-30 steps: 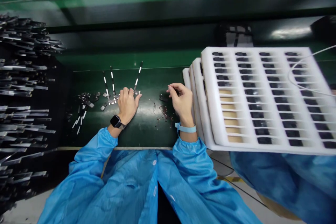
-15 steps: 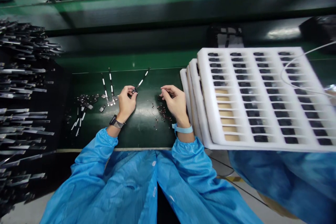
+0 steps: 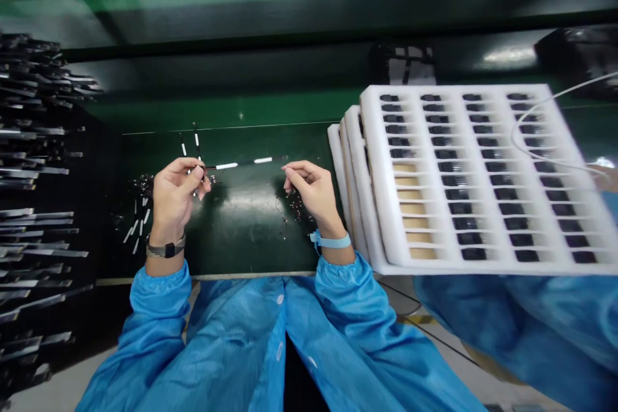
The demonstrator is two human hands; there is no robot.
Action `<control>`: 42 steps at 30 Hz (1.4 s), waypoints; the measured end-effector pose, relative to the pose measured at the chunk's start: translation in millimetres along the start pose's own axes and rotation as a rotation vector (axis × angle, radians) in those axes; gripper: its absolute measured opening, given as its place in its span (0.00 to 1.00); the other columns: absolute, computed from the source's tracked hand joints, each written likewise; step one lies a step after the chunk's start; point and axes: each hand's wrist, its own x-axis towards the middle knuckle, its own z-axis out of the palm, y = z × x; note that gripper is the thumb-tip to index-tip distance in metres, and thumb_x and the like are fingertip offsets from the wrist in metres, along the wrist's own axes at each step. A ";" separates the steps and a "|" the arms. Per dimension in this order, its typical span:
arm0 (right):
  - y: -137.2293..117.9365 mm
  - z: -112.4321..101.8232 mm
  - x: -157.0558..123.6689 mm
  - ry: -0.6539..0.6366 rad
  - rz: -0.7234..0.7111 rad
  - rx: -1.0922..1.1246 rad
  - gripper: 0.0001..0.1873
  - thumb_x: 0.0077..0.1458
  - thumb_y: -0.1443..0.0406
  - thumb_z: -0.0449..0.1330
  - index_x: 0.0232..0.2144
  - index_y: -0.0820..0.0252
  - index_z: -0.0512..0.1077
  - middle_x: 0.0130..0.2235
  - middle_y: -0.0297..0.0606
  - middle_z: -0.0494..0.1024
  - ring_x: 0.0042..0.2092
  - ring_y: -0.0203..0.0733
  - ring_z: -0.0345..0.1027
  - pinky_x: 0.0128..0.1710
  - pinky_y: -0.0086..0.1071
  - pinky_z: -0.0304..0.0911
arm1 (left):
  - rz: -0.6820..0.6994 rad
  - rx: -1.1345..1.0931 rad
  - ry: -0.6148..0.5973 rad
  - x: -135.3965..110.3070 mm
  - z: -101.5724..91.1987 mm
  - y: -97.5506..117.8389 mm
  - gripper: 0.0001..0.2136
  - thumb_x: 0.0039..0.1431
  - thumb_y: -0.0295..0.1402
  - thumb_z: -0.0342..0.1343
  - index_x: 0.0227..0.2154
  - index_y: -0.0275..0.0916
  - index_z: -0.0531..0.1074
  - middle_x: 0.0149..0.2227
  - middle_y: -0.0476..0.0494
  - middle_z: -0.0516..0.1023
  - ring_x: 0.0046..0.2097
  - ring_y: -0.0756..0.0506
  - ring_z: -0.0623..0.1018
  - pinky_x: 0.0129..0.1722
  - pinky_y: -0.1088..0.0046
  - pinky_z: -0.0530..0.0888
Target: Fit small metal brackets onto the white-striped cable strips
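- Far left: racks (image 3: pixel 33 161) of dark strips, stacked in rows beside the table (image 3: pixel 251 232).
- Loose strips (image 3: pixel 138 225) and small dark parts lie on the green table just left of the left hand.
- Left hand (image 3: pixel 174 196), watch on the wrist: its fingers are closed on one end of a thin strip (image 3: pixel 241 163), pinching it.
- The strip is dark with white sections; it runs level above the table from the left hand toward the right hand.
- Two more strips (image 3: pixel 190 140) lie on the table just behind the left hand.
- Right hand (image 3: pixel 311 192), blue band on the wrist: fingers curled together at the strip's far end; whether they actually grip it, I cannot tell.
- Tiny parts (image 3: pixel 294 209) are scattered on the table under the right hand.
- Right: stacked white trays (image 3: pixel 386 232), slots filled with small dark parts.
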 end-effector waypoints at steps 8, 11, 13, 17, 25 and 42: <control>3.5 -6.3 2.3 -0.008 0.066 0.127 0.15 0.61 0.50 0.71 0.35 0.54 0.80 0.27 0.33 0.81 0.28 0.40 0.74 0.30 0.35 0.69 | -0.050 0.009 -0.116 -1.9 -10.6 14.5 0.12 0.51 0.39 0.77 0.32 0.39 0.84 0.32 0.43 0.79 0.25 0.52 0.73 0.21 0.77 0.67; 2.8 -8.3 3.1 0.018 0.083 0.135 0.16 0.59 0.50 0.72 0.34 0.54 0.79 0.28 0.34 0.82 0.28 0.40 0.75 0.28 0.34 0.68 | -0.038 0.023 -0.231 -2.8 -18.1 25.0 0.12 0.51 0.40 0.78 0.29 0.39 0.84 0.31 0.42 0.78 0.25 0.52 0.72 0.21 0.76 0.68; 1.9 -8.6 2.3 -0.002 0.087 0.150 0.16 0.58 0.50 0.73 0.34 0.54 0.79 0.29 0.34 0.83 0.28 0.41 0.75 0.28 0.34 0.68 | -0.046 0.030 -0.276 -2.7 -19.2 28.5 0.12 0.51 0.41 0.78 0.28 0.39 0.84 0.30 0.41 0.77 0.25 0.51 0.72 0.21 0.76 0.68; -0.4 -5.3 -1.3 -0.075 0.100 0.168 0.16 0.57 0.51 0.74 0.35 0.54 0.79 0.29 0.34 0.84 0.28 0.41 0.77 0.31 0.35 0.72 | -0.120 0.030 -0.304 -0.2 -13.0 24.4 0.14 0.49 0.42 0.79 0.26 0.37 0.84 0.29 0.40 0.77 0.25 0.51 0.72 0.20 0.77 0.66; -2.6 10.1 -7.5 -0.233 0.151 0.085 0.21 0.57 0.47 0.74 0.33 0.56 0.79 0.29 0.37 0.85 0.27 0.41 0.77 0.27 0.33 0.69 | -0.249 0.027 -0.367 4.7 2.0 -7.9 0.16 0.52 0.44 0.77 0.29 0.36 0.81 0.25 0.47 0.73 0.21 0.55 0.64 0.19 0.78 0.59; 1.4 18.7 -9.5 -0.348 0.162 0.055 0.23 0.54 0.45 0.75 0.34 0.57 0.78 0.29 0.38 0.84 0.26 0.41 0.77 0.29 0.35 0.73 | -0.358 0.340 -0.530 7.1 12.7 -45.7 0.17 0.55 0.46 0.73 0.34 0.37 0.78 0.20 0.51 0.72 0.20 0.53 0.67 0.21 0.78 0.61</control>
